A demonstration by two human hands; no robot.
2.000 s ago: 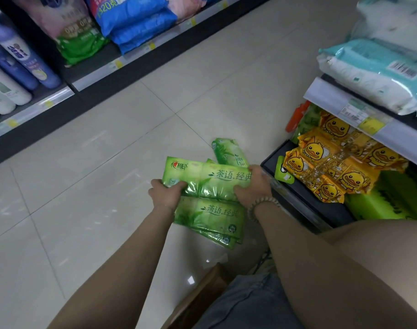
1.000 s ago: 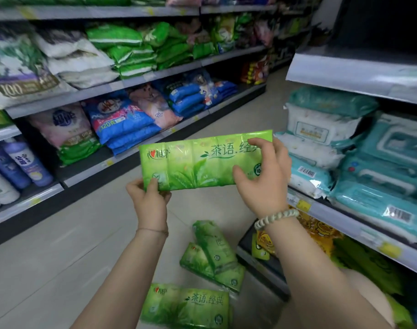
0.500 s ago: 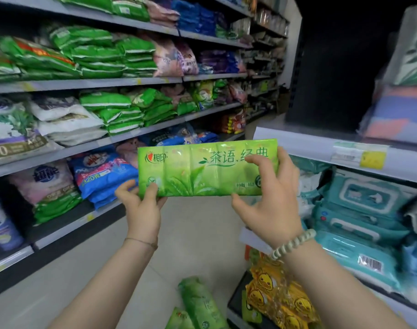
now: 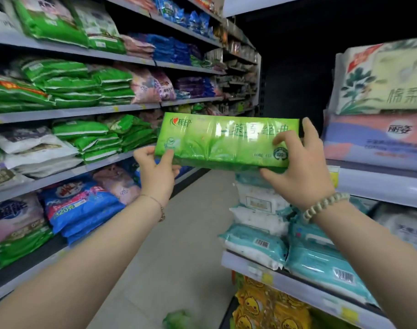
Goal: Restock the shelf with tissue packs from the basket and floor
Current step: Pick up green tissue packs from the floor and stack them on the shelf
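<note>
Pack orientation: we hold the green tissue pack at frame centre, long axis horizontal, spanning both hands. Left hand pinches its lower left corner; right hand curls round its right end, thumb beneath. Right-side shelf lies just beyond the right hand, so we judge that hand leads the placement

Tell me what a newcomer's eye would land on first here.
First, the bright green tissue pack, mid-frame, held level with the left grip pinching its left end and the right grip its right end. Next, the yellow duck packs at lower right, on the shelf under the teal wipes. Green bags fill the shelves on the left.
</note>
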